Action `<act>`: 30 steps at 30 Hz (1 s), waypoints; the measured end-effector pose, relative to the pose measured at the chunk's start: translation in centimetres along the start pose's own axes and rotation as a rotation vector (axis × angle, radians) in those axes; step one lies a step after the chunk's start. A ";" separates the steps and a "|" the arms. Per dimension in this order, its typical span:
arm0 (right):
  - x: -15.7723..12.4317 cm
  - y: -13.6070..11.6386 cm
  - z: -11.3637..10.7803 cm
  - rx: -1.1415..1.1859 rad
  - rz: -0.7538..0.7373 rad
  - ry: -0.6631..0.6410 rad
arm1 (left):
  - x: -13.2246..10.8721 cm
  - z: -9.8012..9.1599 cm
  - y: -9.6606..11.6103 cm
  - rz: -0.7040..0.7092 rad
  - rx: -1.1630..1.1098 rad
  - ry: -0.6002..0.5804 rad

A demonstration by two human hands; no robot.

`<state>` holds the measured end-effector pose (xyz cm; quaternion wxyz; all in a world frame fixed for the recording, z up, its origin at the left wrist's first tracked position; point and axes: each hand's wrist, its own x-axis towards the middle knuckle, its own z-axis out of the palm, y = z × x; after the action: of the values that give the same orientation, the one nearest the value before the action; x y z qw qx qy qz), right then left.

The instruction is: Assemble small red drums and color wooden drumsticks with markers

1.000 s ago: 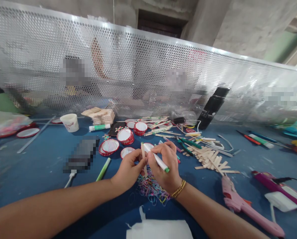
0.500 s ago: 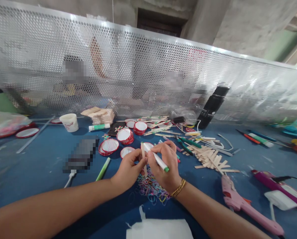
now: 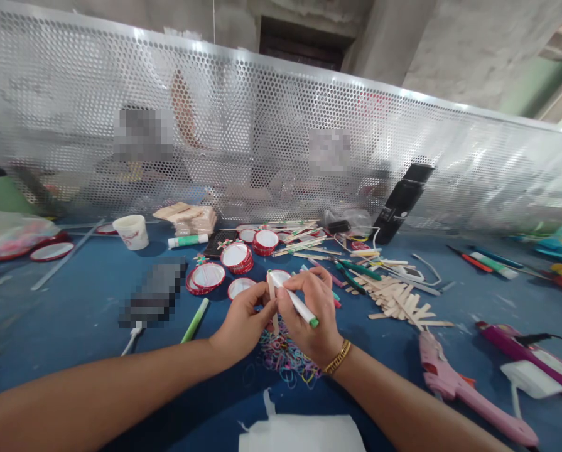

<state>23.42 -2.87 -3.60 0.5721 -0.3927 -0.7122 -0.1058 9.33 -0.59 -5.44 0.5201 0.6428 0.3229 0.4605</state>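
My left hand [image 3: 243, 323] pinches a thin wooden craft stick [image 3: 272, 304] and holds it upright over the blue table [image 3: 87, 314]. My right hand [image 3: 311, 314] grips a white marker with a green end [image 3: 297, 301], its tip pressed against the stick. Both hands meet just above a heap of coloured rubber bands [image 3: 285, 358]. Several red-rimmed round lids [image 3: 236, 256] lie just beyond the hands.
A pile of wooden sticks [image 3: 400, 300] lies to the right, with a pink glue gun [image 3: 454, 386] nearer me. A white cup [image 3: 131, 231], a green pen [image 3: 196, 319], a black bottle [image 3: 400, 202] and white cloth [image 3: 302, 433] are around. A perforated metal screen [image 3: 262, 138] closes the back.
Hands stay almost still; the marker shifts very slightly along the stick.
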 end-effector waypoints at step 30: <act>-0.1 0.3 0.0 -0.026 0.022 0.005 | 0.0 -0.1 -0.1 0.004 0.026 0.015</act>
<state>23.60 -2.71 -3.81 0.5699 -0.4079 -0.7048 -0.1099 9.26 -0.52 -5.51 0.5083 0.6466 0.3314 0.4624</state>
